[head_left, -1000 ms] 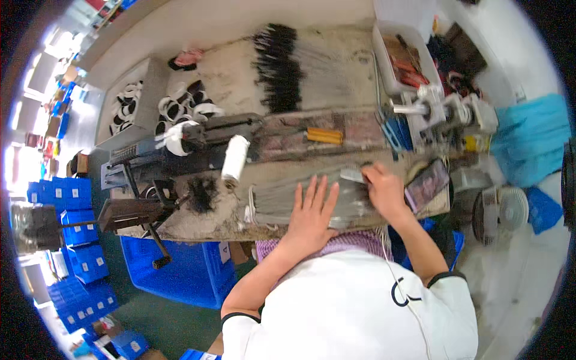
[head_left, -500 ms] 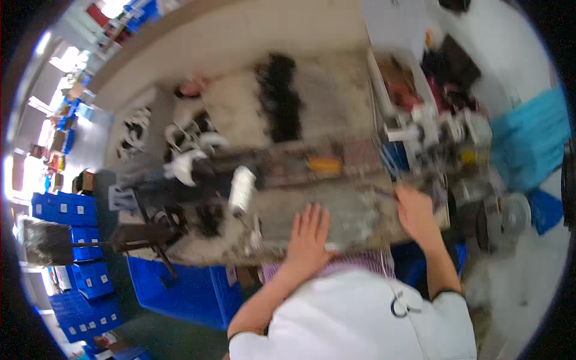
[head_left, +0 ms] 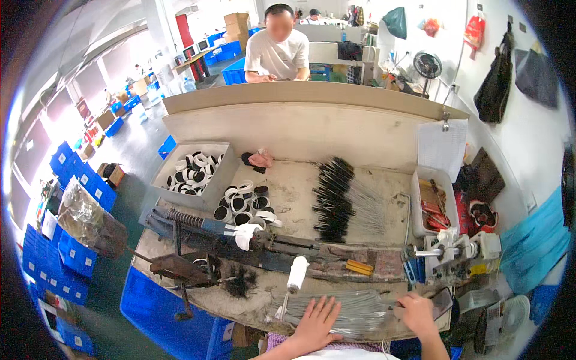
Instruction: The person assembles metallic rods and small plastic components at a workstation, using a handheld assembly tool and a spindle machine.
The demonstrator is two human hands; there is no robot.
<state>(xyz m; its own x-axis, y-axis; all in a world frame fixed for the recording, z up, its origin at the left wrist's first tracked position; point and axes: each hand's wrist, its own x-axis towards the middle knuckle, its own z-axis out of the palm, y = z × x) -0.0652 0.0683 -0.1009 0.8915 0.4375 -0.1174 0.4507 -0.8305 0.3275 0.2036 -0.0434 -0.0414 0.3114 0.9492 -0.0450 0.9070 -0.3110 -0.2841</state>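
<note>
In the head view, the left hand (head_left: pixel 317 326) lies flat and spread on grey wires (head_left: pixel 366 313) near the tabletop's front edge (head_left: pixel 249 321); the right hand (head_left: pixel 417 314) is curled by their right end — gripping what, I can't tell. A nudge edgeward could spill wires.

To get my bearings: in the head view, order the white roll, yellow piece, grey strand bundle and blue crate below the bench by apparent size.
1. Blue crate
2. Grey strand bundle, partly under the left hand
3. White roll
4. Yellow piece
</note>
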